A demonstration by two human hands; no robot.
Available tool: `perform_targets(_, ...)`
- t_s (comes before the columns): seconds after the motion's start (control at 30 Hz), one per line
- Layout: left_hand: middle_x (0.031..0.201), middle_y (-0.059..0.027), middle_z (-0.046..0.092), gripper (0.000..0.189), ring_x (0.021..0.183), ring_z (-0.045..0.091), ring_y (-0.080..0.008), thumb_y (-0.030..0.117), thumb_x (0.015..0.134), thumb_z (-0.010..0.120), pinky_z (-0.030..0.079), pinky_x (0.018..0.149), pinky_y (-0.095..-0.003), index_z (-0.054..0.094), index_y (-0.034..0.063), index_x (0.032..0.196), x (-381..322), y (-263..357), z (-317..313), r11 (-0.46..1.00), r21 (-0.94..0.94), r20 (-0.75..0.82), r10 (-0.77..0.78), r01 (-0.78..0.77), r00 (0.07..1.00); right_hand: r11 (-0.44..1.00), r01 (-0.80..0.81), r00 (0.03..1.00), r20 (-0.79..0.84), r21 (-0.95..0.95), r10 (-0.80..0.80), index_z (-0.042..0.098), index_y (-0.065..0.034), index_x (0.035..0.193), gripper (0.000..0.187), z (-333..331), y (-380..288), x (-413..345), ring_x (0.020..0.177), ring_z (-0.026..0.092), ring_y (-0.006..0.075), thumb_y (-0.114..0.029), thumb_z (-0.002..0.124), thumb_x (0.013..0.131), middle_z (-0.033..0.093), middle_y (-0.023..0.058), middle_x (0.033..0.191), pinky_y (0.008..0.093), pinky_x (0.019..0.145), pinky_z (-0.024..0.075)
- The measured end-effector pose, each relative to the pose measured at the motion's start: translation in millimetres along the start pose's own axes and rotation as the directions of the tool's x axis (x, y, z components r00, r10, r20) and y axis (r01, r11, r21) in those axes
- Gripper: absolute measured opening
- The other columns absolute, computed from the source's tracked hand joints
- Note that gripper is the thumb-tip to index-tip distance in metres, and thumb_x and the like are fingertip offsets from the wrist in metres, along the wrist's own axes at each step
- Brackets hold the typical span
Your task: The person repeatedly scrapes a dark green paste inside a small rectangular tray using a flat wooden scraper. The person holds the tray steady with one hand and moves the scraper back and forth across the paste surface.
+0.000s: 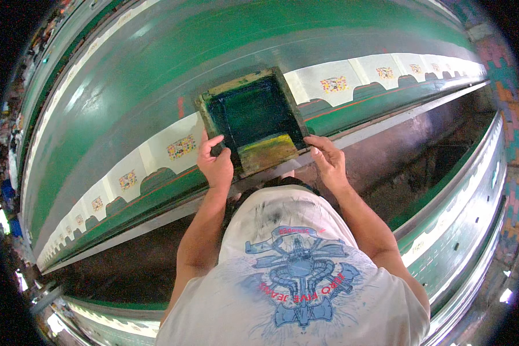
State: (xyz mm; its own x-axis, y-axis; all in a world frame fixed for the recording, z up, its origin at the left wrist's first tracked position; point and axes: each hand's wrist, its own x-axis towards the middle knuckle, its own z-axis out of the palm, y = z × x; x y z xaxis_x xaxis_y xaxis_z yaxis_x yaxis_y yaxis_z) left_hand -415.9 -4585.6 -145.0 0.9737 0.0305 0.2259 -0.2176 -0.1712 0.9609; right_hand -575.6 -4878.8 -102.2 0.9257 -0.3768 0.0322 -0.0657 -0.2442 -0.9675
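Note:
A screen printing frame (290,100) with wooden sides and dark ink over its mesh sits over the near edge of the long green table in front of me. Yellowish stain covers the side closest to my body. My left hand (216,162) grips its left side near the front corner. At the front right corner, my right hand (328,158) holds the frame between thumb and fingers. White fabric pieces (155,152) with small multicoloured prints (181,147) run along the table on both sides of the frame. The fabric directly beneath the frame is hidden.
A metal rail (398,113) follows the near edge of the green printing table (147,73). Behind me, across a dark aisle floor (385,147), another green table (454,255) carries white pieces. Coloured paving (506,86) lies at the far right.

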Motion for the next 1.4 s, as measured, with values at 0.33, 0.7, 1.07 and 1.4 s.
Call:
perform_targets(0.33, 0.169, -0.0332, 0.05, 0.019, 0.161, 0.048, -0.0376, -0.007, 0.074, 0.079, 0.035, 0.129, -0.0399, 0.07, 0.0009, 0.089, -7.5, 15.0, 34.8, 0.981, -0.016, -0.028, -0.193, 0.192, 0.981, 0.995, 0.024, 0.995, 0.092, 0.096, -0.033, 0.078, -0.0001, 0.132, 0.037, -52.8, 15.8, 15.1, 0.144, 0.063, 0.0347, -0.028, 0.073, 0.108, 0.076, 0.0192, 0.139, 0.048, 0.12, 0.0472)
perform_targets(0.7, 0.166, -0.0387, 0.051, 0.017, 0.16, 0.049, -0.0411, -0.003, 0.073, 0.082, 0.036, 0.128, -0.0426, 0.07, 0.0021, 0.084, -7.8, 4.8, 31.9, 0.972, -0.131, -0.016, -0.198, 0.195, 0.98, 0.953, 0.231, 0.972, 0.014, -0.197, -0.233, 0.079, -0.0032, 0.123, 0.024, -53.0, -7.0, 5.3, 0.122, 0.074, 0.0396, -0.002, 0.074, 0.1, 0.079, 0.02, 0.126, 0.0464, 0.108, 0.0563)
perform_targets(1.07, 0.168, -0.0301, 0.054, 0.011, 0.138, 0.066, -0.0259, -0.007, 0.076, 0.076, 0.049, 0.111, -0.0353, 0.068, 0.0001, 0.081, -5.9, 23.5, 36.0, 0.965, -0.012, -0.012, -0.264, 0.263, 0.965, 0.751, 0.603, 0.798, 0.194, -0.268, -0.571, 0.077, -0.0062, 0.099, 0.023, -37.8, -35.8, 5.7, 0.11, 0.077, 0.0369, 0.002, 0.086, 0.08, 0.078, 0.0137, 0.109, 0.047, 0.096, 0.0613)
perform_targets(1.4, 0.169, -0.0295, 0.053, 0.014, 0.144, 0.064, -0.0277, -0.001, 0.085, 0.081, 0.049, 0.115, -0.0355, 0.079, -0.0009, 0.099, -7.8, 7.1, 32.8, 0.98, -0.004, -0.045, -0.2, 0.2, 0.979, 0.494, 0.793, 0.563, 0.74, -0.357, -0.369, 0.076, -0.0092, 0.124, 0.041, -7.4, -67.6, 70.8, 0.129, 0.065, 0.0338, -0.014, 0.082, 0.084, 0.071, 0.0118, 0.131, 0.0485, 0.106, 0.0531)
